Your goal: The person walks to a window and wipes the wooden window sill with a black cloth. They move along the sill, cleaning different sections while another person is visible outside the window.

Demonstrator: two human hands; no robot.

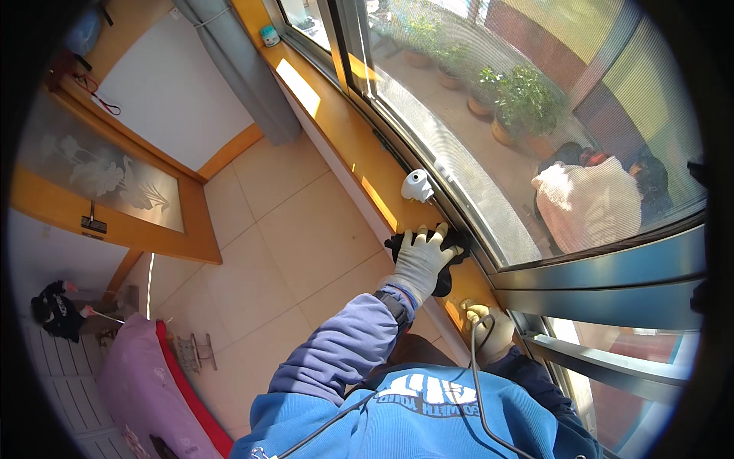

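My left hand [424, 258], in a pale work glove, presses a bunched black cloth [442, 281] against the wooden windowsill [410, 213]; its fingers spread over the cloth. My right hand [492, 333], also gloved, rests at the sill nearer my body, beside the window frame. Its fingertips touch the wood, and a dark cord loop crosses in front of it, so whether it holds anything is unclear. Just beyond the left hand, a small white device with a round opening [417, 186] sits on the sill against the window track [438, 189].
A jar [269, 35] stands at the sill's far end, near a grey curtain [235, 63]. Through the screened window show potted plants [524, 100] and a pink cloth-covered bundle [590, 201]. To the left are an opened door [195, 229], a person [60, 310] and a purple cover [135, 373].
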